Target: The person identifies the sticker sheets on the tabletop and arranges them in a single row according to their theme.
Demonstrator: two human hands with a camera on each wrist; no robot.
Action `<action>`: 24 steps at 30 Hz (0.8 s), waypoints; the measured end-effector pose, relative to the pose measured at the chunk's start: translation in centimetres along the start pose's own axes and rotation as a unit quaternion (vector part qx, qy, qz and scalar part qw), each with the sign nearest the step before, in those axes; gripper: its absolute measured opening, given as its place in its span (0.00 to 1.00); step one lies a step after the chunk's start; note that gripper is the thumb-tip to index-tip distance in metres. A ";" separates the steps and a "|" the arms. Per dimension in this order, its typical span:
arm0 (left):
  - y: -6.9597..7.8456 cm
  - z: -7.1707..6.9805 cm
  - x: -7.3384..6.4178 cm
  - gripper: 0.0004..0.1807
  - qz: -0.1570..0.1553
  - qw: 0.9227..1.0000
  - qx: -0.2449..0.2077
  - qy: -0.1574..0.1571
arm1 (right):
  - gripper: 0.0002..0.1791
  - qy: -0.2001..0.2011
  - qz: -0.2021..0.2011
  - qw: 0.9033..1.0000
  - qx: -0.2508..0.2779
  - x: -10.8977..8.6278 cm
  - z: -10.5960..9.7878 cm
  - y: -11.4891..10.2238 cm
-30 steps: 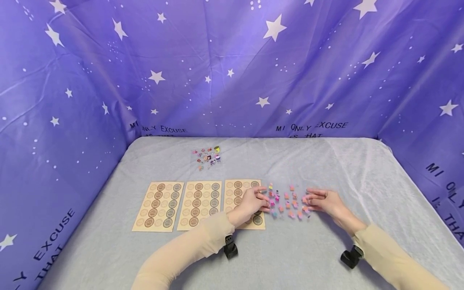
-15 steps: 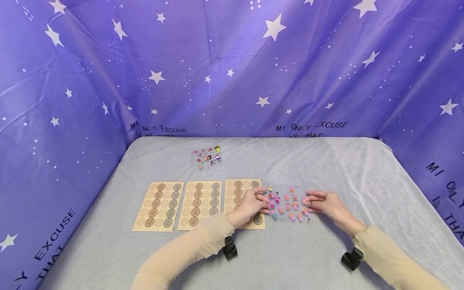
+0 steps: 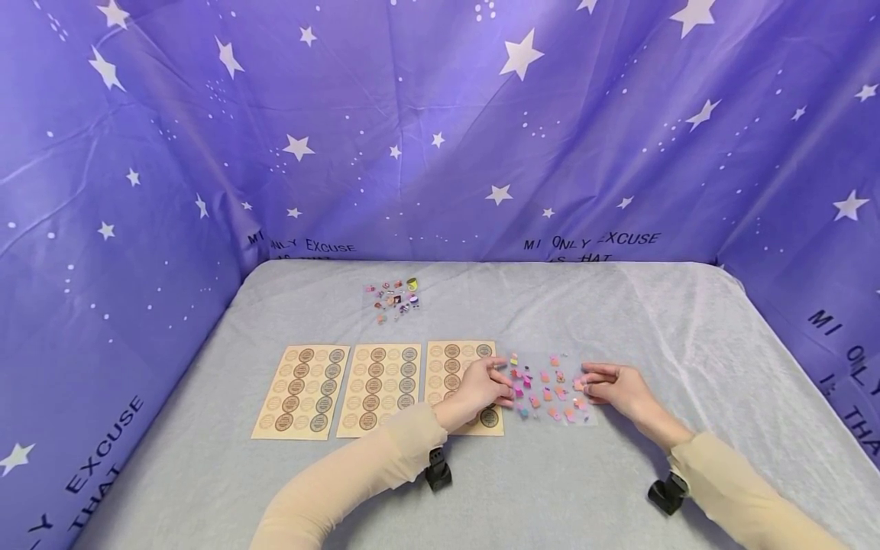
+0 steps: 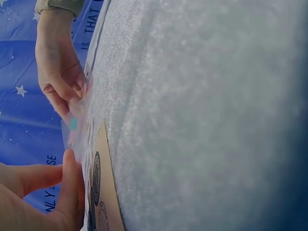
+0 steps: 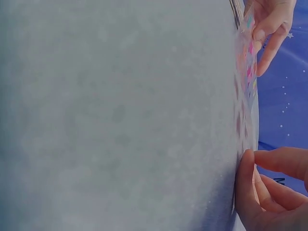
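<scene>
A clear sticker sheet (image 3: 538,384) dotted with small pink, orange and bright stickers spans between my hands at the right of the paper sheets. My left hand (image 3: 477,388) pinches its left edge between thumb and fingers, passing over the rightmost tan sheet (image 3: 435,351). On the opposite edge, my right hand (image 3: 624,391) pinches the clear sheet; the thumb and forefinger meet there in the right wrist view. Seen edge-on in the left wrist view, the clear sheet (image 4: 73,126) is close to the table surface. Whether it touches the cloth I cannot tell.
Two more tan sheets of round labels, one at the left (image 3: 297,393) and one in the middle (image 3: 378,391), lie in a row on the grey cloth (image 3: 550,489). Farther back lies another clear sticker sheet (image 3: 392,300). A purple star-patterned curtain (image 3: 440,137) encloses the table.
The clear sheet has shifted very slightly toward me, and its stickers look sharper than a second ago. Both hands keep their pinch and stay almost in place.
</scene>
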State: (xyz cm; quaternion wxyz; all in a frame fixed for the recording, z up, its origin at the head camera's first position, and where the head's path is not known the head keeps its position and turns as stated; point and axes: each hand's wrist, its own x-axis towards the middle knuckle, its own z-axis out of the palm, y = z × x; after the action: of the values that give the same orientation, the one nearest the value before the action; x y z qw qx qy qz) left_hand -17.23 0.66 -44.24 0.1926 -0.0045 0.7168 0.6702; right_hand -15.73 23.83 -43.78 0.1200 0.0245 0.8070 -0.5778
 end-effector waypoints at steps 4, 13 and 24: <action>0.0 0.0 0.0 0.28 -0.004 1.000 0.005 -0.003 | 0.26 0.002 -0.010 1.000 -0.017 -0.1 0.1 0.0; 0.0 -0.7 0.1 0.28 -0.005 1.000 0.027 -0.009 | 0.23 0.006 -0.040 0.993 -0.110 -0.4 0.2 -0.1; 0.7 -3.8 -0.2 0.21 -0.019 0.995 0.025 -0.099 | 0.20 0.021 -0.107 0.971 -0.211 -0.4 0.1 -0.8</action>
State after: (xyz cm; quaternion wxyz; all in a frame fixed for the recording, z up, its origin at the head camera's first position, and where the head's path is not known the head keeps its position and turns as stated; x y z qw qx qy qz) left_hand -18.31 -3.01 -43.42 0.2754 0.0535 0.7107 0.6452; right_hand -15.49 23.54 -42.95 0.0429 -0.0762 0.9108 -0.4035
